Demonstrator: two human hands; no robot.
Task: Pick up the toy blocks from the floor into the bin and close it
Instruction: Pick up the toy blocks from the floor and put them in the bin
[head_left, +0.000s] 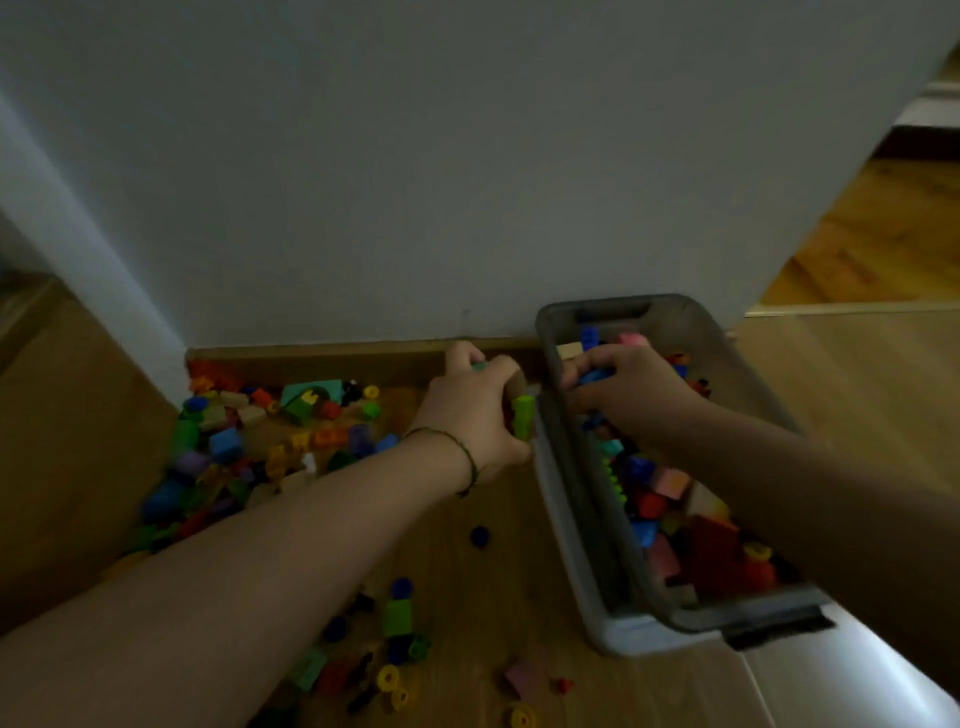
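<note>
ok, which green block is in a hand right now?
The lime-green block, upright in the fingers of the left hand beside the bin; other green blocks lie on the floor or inside it.

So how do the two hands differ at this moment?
The left hand is over the floor beside the bin, the right hand above the bin's inside. The left hand grips a lime-green block, the right hand a blue block. The left wrist wears a thin bracelet; the right shows none. Both are curled round blocks.
</note>
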